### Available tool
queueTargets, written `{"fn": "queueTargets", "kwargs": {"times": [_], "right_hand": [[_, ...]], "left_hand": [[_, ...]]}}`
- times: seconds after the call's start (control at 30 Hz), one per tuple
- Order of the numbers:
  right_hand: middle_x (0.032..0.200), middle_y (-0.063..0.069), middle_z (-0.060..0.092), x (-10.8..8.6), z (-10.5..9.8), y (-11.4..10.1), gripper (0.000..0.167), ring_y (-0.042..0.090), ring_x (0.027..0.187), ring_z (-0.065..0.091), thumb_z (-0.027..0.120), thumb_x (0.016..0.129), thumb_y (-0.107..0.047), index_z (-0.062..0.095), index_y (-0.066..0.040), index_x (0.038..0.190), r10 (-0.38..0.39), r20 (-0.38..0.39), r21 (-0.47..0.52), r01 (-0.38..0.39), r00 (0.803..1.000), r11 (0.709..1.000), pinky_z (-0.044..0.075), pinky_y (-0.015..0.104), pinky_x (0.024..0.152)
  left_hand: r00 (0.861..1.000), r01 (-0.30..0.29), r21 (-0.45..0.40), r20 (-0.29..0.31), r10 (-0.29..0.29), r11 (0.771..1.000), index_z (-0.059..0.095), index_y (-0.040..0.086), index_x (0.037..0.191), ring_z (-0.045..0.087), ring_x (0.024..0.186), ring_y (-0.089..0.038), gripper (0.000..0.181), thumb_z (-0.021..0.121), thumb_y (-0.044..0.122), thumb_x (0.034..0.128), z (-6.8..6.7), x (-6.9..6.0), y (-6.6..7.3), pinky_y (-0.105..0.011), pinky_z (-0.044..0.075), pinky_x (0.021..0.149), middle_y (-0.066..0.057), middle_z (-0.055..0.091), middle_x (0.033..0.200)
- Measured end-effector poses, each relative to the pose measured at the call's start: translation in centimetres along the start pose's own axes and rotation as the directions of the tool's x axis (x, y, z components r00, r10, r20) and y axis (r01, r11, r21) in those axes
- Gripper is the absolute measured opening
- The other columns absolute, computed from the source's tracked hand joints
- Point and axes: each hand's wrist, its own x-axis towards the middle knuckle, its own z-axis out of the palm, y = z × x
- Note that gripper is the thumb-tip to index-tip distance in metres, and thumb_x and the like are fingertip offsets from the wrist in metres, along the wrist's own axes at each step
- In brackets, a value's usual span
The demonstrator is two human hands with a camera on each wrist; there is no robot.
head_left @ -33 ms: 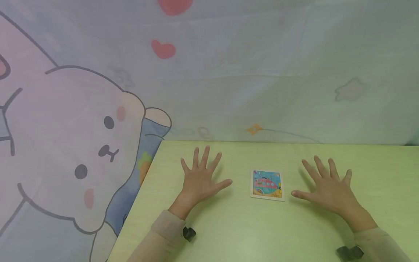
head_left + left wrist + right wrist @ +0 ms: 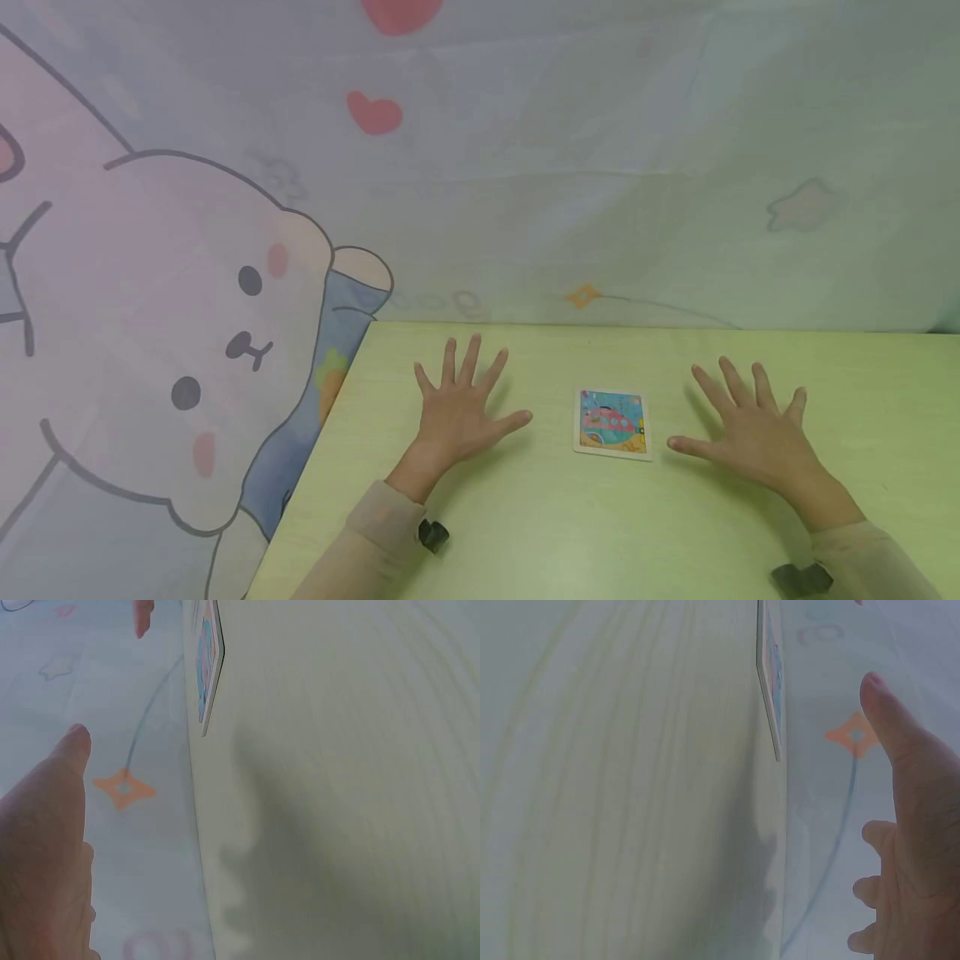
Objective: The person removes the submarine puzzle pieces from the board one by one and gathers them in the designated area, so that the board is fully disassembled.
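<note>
Flanking the picture tile (image 2: 612, 424), flat on the table (image 2: 540, 533), your left hand (image 2: 456, 423) and right hand (image 2: 757, 435) hover spread, holding nothing. It looks light and stiff; opposite edges should suit your grip.

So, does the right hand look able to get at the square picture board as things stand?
Probably yes: the right hand is spread and holds nothing, just to the right of the square picture board, and nothing visible stands between them.
</note>
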Motion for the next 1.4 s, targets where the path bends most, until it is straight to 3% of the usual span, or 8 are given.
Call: {"fn": "queueTargets", "kwargs": {"times": [0.3,0.53,0.7,0.83,0.97,1.1,1.23,1.4], "right_hand": [[0.169,0.026,0.012,-0.1,0.1,-0.1,0.113,0.064,0.147,0.009,0.059,0.083,-0.083,0.015,-0.022,0.168,0.002,-0.007,0.004,-0.002,1.0,1.0,-0.006,0.09,0.096],[0.169,0.025,0.014,-0.2,0.5,-0.3,0.111,0.064,0.147,0.009,0.061,0.084,-0.081,0.015,-0.025,0.168,-0.021,-0.02,0.013,0.022,1.0,1.0,-0.005,0.089,0.099],[0.17,0.021,0.014,-0.3,0.6,-1.4,0.105,0.061,0.149,0.01,0.06,0.087,-0.079,0.018,-0.026,0.168,-0.056,-0.02,0.026,0.057,0.998,0.998,-0.002,0.086,0.103],[0.17,0.019,0.017,-0.4,0.7,-2.8,0.099,0.063,0.147,0.015,0.059,0.09,-0.076,0.021,-0.027,0.167,-0.093,-0.015,0.049,0.094,0.996,0.994,0.002,0.085,0.104],[0.169,0.018,0.022,-0.5,1.1,-4.3,0.096,0.065,0.144,0.02,0.058,0.091,-0.076,0.024,-0.028,0.166,-0.12,0.007,0.069,0.119,0.993,0.991,0.01,0.084,0.104],[0.167,0.018,0.026,-0.4,1.7,-5.6,0.093,0.064,0.143,0.024,0.057,0.091,-0.077,0.029,-0.026,0.165,-0.145,0.034,0.07,0.142,0.989,0.987,0.016,0.083,0.104],[0.167,0.02,0.027,-0.2,2.6,-6.7,0.09,0.065,0.142,0.026,0.054,0.092,-0.077,0.036,-0.025,0.162,-0.18,0.052,0.075,0.176,0.982,0.982,0.02,0.085,0.103],[0.166,0.021,0.03,-0.2,3.3,-7.8,0.083,0.068,0.139,0.029,0.054,0.093,-0.076,0.04,-0.031,0.161,-0.202,0.065,0.089,0.196,0.977,0.976,0.026,0.085,0.099]], "left_hand": [[1.0,-0.03,-0.078,-0.008,0.03,0.996,0.023,0.034,0.166,-0.002,0.159,-0.034,0.091,0.038,0.085,0.0917,0.0,0.0,0.3,-0.078,0.002,0.113,-0.005,0.006,0.174],[0.99,-0.09,-0.205,-0.122,0.066,0.975,0.038,0.024,0.162,0.022,0.155,-0.034,0.078,0.046,0.071,0.0994,0.3,0.1,0.8,-0.068,0.019,0.116,-0.01,0.025,0.169],[0.979,-0.12,-0.268,-0.192,0.069,0.956,0.05,0.019,0.154,0.047,0.135,-0.032,0.068,0.054,0.062,0.1009,0.3,0.6,1.3,-0.053,0.042,0.104,-0.008,0.048,0.153],[0.976,-0.121,-0.327,-0.211,0.052,0.937,0.058,0.018,0.147,0.057,0.119,-0.026,0.059,0.06,0.055,0.1004,0.5,1.0,1.8,-0.042,0.053,0.085,-0.004,0.061,0.137],[0.983,-0.106,-0.41,-0.178,0.035,0.906,0.061,0.021,0.144,0.064,0.108,-0.02,0.053,0.061,0.052,0.1004,0.8,1.5,2.4,-0.033,0.053,0.066,-0.002,0.068,0.125],[0.994,-0.078,-0.471,-0.109,0.03,0.878,0.062,0.022,0.142,0.066,0.088,-0.015,0.051,0.061,0.051,0.1006,1.1,2.2,3.1,-0.028,0.047,0.057,0.001,0.071,0.115],[0.998,-0.054,-0.518,-0.051,0.032,0.854,0.065,0.02,0.14,0.055,0.061,-0.009,0.049,0.062,0.049,0.1005,1.5,2.9,4.1,-0.027,0.043,0.049,0.005,0.072,0.109],[0.999,-0.03,-0.565,-0.003,0.034,0.825,0.069,0.02,0.135,0.042,0.051,-0.006,0.044,0.064,0.046,0.1,2.4,3.8,5.1,-0.024,0.036,0.045,0.009,0.071,0.104]]}}
